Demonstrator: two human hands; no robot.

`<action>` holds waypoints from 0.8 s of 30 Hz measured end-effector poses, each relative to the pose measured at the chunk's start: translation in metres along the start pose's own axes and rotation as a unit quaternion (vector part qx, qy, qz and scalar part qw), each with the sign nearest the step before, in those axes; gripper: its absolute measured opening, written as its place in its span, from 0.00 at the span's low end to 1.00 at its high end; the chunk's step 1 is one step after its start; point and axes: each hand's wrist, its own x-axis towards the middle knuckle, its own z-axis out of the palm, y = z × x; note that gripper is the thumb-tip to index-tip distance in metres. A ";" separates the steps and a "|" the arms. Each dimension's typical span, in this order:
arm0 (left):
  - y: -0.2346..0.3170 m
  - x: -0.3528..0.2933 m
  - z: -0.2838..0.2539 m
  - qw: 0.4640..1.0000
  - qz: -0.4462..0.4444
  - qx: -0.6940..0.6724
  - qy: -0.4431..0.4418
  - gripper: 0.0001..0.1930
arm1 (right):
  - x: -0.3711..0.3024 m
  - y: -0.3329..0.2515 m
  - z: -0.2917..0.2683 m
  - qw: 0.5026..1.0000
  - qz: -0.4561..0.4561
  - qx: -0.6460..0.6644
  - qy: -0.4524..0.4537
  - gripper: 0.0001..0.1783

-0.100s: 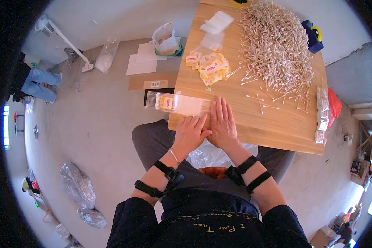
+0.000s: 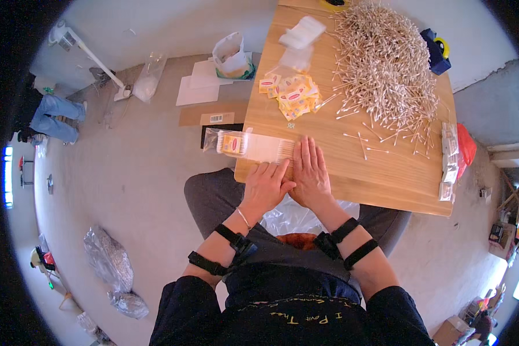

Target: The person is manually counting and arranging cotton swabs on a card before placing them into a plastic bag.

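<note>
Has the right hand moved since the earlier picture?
No; the right hand shows no visible shift in any direction against the wooden table.

Swabs (image 2: 386, 69) lie right of cards (image 2: 299, 98) on table (image 2: 380, 181)

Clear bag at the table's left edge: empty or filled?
At least partly filled: cotton swabs and a yellow label show through the clear bag. Sealed or not, cannot tell.

Wide fisheye view, head-worn, facing down over a tabletop (image 2: 330, 128)
</note>
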 end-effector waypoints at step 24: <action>0.002 0.013 -0.001 0.996 -0.057 -0.037 -0.059 0.31 | 0.000 0.001 0.004 1.000 0.003 0.010 0.008 0.41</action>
